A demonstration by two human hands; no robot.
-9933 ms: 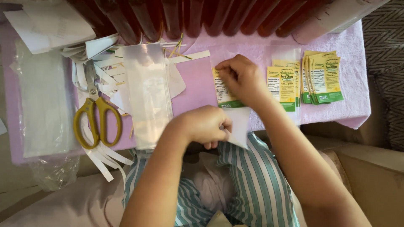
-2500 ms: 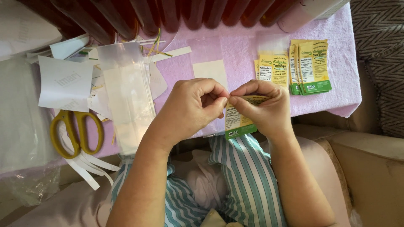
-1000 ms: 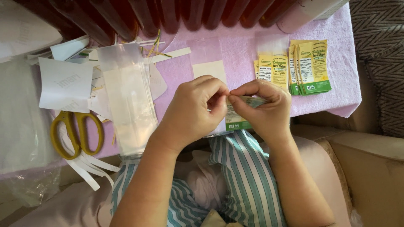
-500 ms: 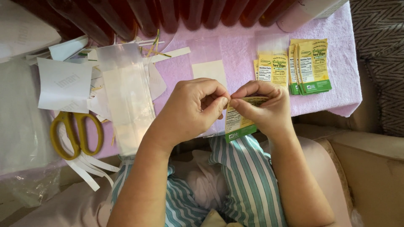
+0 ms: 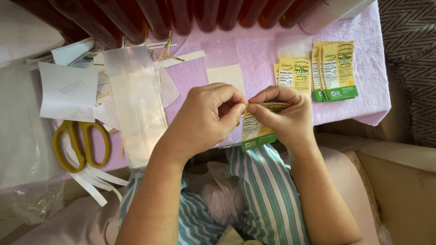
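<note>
The left hand (image 5: 206, 120) and right hand (image 5: 284, 115) meet at their fingertips over the near edge of the table (image 5: 372, 90). Each grip is pinched shut on the top edge of one yellow-and-green label (image 5: 255, 131), thumb against forefinger, the two pinches almost touching. The label hangs from the fingers, its green bottom strip tilted toward the striped trousers (image 5: 263, 190) below.

Just far of the hands lies a blank cream slip (image 5: 225, 77) on the pink cloth. To the right, more labels (image 5: 334, 70) of the same kind lie in an overlapping stack. To the left, a clear plastic bag (image 5: 136, 109) lies lengthwise, with white paper pieces (image 5: 68, 90) beyond it. Yellow-handled scissors (image 5: 79, 145) rest near the left edge on white paper strips (image 5: 97, 181). Dark red bottles (image 5: 181, 16) line the far side.
</note>
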